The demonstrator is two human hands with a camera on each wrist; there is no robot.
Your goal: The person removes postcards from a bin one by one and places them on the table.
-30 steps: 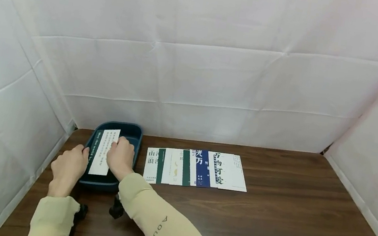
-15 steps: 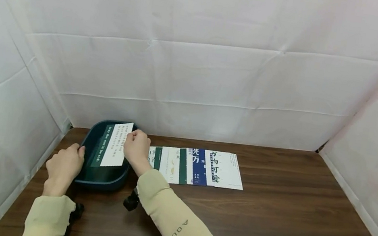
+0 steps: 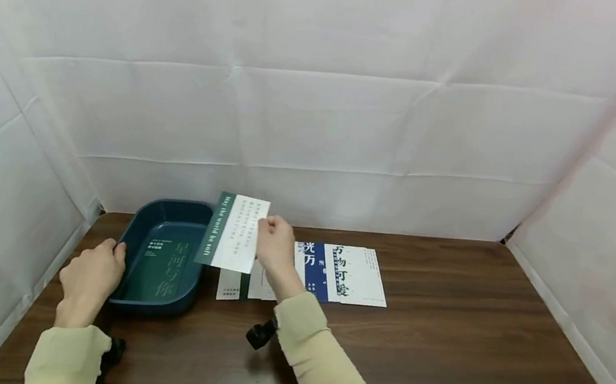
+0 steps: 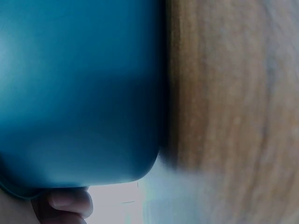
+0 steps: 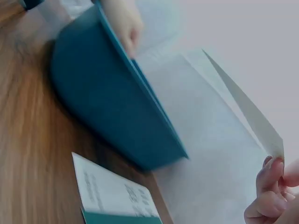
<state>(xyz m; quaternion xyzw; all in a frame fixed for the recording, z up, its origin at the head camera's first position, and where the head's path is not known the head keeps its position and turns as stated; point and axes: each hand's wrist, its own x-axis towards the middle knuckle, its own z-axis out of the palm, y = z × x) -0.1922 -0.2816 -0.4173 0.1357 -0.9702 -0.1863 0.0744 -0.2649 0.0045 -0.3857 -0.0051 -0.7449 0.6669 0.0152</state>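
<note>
My right hand point(image 3: 277, 247) pinches the right edge of a green-and-white printed card point(image 3: 236, 232), raised over the table just right of the blue plastic tray point(image 3: 159, 310). In the right wrist view the card point(image 5: 254, 119) shows nearly edge-on between thumb and fingers. My left hand point(image 3: 93, 273) grips the tray's left rim; the left wrist view has curled fingers point(image 4: 72, 201) beneath that rim. Inside the tray lies a dark green card point(image 3: 152, 272) with pale lettering. Overlapping cards point(image 3: 357, 279) form a row on the table, their left part partly covered by the held card and right hand.
The wooden table point(image 3: 439, 351) extends to the right of the card row. White cloth walls point(image 3: 330, 122) enclose the back and both sides. A dark wrist camera point(image 3: 261, 334) hangs beneath the right sleeve.
The right hand has lifted the green-and-white card out of the tray and carried it right, uncovering the dark green card inside. The left hand has kept its grip on the rim.
</note>
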